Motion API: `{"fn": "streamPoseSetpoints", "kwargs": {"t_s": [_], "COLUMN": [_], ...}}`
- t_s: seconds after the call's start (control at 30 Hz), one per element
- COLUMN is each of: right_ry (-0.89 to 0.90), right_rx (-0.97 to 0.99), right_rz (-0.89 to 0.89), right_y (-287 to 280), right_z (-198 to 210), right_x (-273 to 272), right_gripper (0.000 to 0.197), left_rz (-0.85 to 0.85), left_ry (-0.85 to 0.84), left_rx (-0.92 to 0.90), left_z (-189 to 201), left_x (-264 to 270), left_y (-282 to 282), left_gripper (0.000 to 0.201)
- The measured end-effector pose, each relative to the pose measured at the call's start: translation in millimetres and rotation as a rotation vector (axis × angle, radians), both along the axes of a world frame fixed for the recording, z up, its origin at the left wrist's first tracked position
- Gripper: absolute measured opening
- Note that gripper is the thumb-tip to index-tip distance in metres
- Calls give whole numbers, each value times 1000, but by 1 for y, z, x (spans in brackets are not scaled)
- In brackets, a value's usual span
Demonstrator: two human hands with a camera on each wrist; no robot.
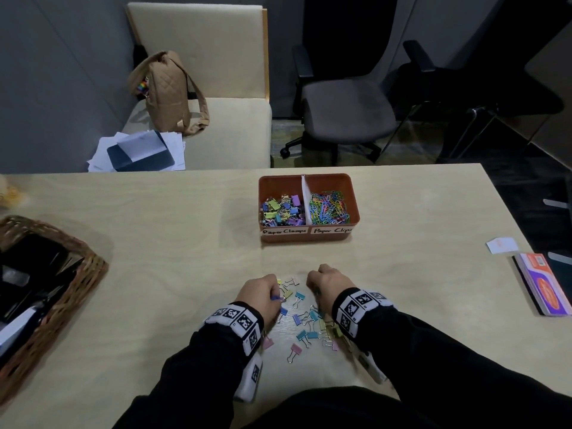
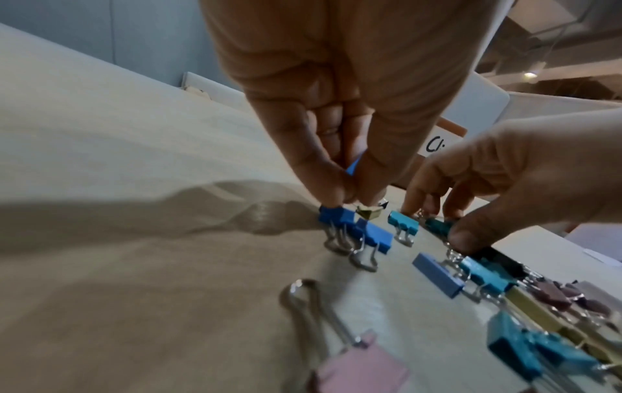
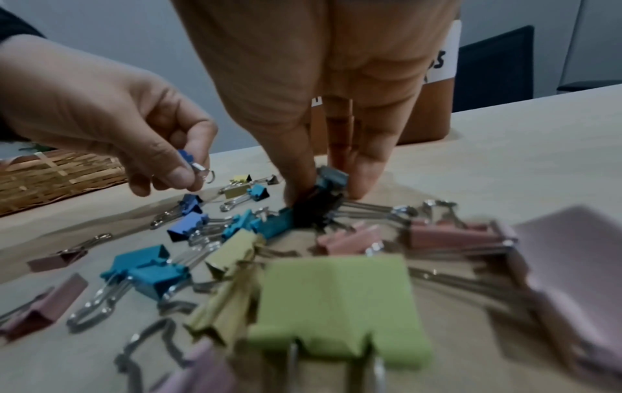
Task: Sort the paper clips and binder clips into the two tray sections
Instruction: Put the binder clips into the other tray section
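Note:
An orange two-section tray stands at mid-table. Its left section, labelled "Paper Clamps", holds binder clips; its right section holds coloured paper clips. Several loose binder clips lie near the front edge, between my hands. My left hand pinches a small blue binder clip just above the table, over another blue clip. My right hand reaches down into the pile, thumb and fingers pinching a grey-blue binder clip that sits on a dark one.
A wicker basket with dark items sits at the table's left edge. An orange-covered pad and a white card lie at the right edge. Beyond the table are a cushioned seat with a tan backpack and an office chair.

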State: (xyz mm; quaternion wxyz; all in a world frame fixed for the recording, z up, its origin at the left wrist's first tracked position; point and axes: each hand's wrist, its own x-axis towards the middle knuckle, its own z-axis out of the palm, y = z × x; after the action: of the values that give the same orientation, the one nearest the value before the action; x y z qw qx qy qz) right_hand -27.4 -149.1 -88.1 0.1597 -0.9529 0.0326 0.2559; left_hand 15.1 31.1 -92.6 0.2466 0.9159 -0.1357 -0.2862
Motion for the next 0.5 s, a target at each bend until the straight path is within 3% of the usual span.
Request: {"fn": "streamPoseSetpoints", "kwargs": {"t_s": [0.17, 0.3, 0.43, 0.5], "right_ry": [-4, 19, -8, -23], "right_rx": [-10, -1, -44, -45], "right_rz": [-12, -17, 46, 41], "right_y": [7, 6, 7, 7], "right_z": [-1, -3, -5, -5], "right_x": [2, 4, 1, -1], "right_gripper": [18, 19, 20, 22], "left_rz": [-100, -99, -106, -133], "left_ry": [-43, -22, 24, 4], "left_rx": [44, 132, 171, 200], "left_z": [-3, -1, -1, -2], "left_x": [10, 16, 15, 13], "left_y": [-4, -13, -19, -20], "left_gripper": [51, 41, 62, 58]}}
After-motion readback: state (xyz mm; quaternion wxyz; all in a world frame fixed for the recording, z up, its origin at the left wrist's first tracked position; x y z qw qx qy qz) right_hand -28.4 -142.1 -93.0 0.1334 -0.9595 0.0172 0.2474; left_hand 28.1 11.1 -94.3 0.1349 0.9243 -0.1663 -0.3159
